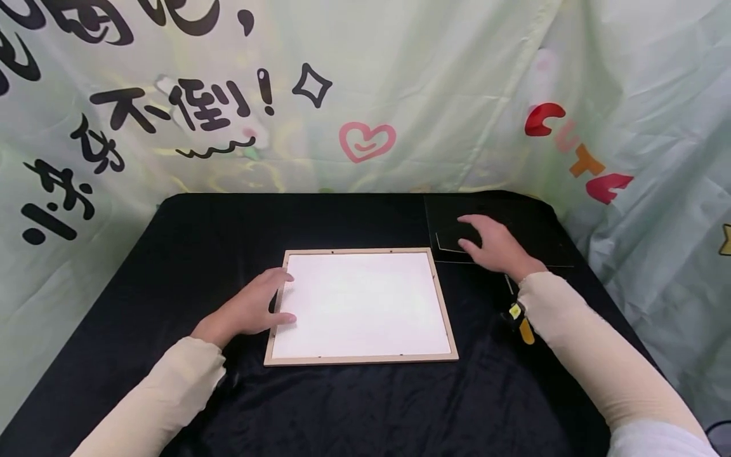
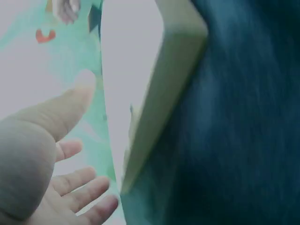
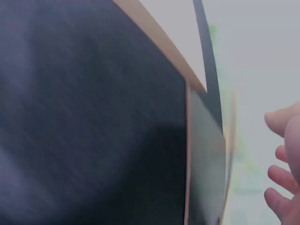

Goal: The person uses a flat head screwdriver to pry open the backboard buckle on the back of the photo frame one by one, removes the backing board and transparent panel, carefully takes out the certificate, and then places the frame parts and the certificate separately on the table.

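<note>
A shallow wooden picture frame [image 1: 360, 360] lies on the black cloth, its inside filled by a plain white panel [image 1: 365, 304]. My left hand [image 1: 257, 304] is at its left side, thumb and fingers spread, fingertips overlapping the rim in the head view. In the left wrist view the left hand [image 2: 61, 164] shows no object in its grasp beside the frame's side [image 2: 161, 98]. My right hand [image 1: 493, 244] hovers over a thin dark sheet [image 1: 537, 238] at the back right, thumb and fingers parted with nothing between them. The right wrist view shows that sheet [image 3: 206, 159] near the frame's corner.
A screwdriver-like tool with a yellow and black handle [image 1: 526, 331] lies by the right forearm, partly hidden by the sleeve. Black cloth [image 1: 365, 412] covers the table. A pale printed curtain [image 1: 434, 95] hangs behind and along the sides.
</note>
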The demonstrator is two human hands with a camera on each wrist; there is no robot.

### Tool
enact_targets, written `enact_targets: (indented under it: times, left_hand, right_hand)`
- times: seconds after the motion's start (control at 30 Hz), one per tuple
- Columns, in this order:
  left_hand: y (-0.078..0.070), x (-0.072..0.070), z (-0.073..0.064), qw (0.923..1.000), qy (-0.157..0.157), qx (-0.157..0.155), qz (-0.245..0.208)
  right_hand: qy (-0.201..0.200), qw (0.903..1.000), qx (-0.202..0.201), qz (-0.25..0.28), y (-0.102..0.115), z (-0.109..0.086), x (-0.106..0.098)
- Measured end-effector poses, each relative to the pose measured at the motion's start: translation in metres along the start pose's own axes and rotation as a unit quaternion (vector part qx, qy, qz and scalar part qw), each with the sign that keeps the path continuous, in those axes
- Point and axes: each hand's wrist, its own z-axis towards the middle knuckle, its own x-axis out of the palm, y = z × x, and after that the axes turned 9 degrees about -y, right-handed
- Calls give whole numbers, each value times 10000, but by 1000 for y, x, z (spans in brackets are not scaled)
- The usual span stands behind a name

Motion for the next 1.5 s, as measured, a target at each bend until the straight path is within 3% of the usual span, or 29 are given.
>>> enact_targets:
  times: [0.17, 0.37, 0.57, 0.7, 0.83, 1.03, 1.27, 1.4, 1.5]
  left_hand:
    - [-20, 2, -2, 9984, 262, 357, 347]
    - [-34, 4, -1, 9954, 700, 209, 623]
    - [-30, 7, -1, 9911, 1156, 7, 665]
    - [-24, 12, -4, 9873, 1511, -142, 477]
    - [-21, 14, -6, 9867, 1562, -152, 422]
    - [-20, 12, -1, 9845, 1647, -158, 590]
    - [-24, 11, 3, 9886, 1371, -30, 620]
    - [-34, 12, -1, 9939, 1018, 335, 241]
    - [-46, 11, -3, 9933, 741, 881, -142]
  right_hand:
    - [43, 9958, -906, 103, 39, -18, 15]
    - [887, 9828, -1615, 152, 78, -38, 31]
    - [1924, 9679, -1615, -54, 91, -50, 43]
    - [2345, 9600, -1529, -38, 89, -55, 46]
    - [2517, 9553, -1550, -4, 88, -58, 45]
    - [2370, 9591, -1549, -24, 84, -57, 46]
    - [1239, 9708, -2054, -36, 83, -52, 45]
    - [779, 9747, -2079, 253, 85, -45, 38]
    - [649, 9754, -2056, 451, 87, -39, 31]
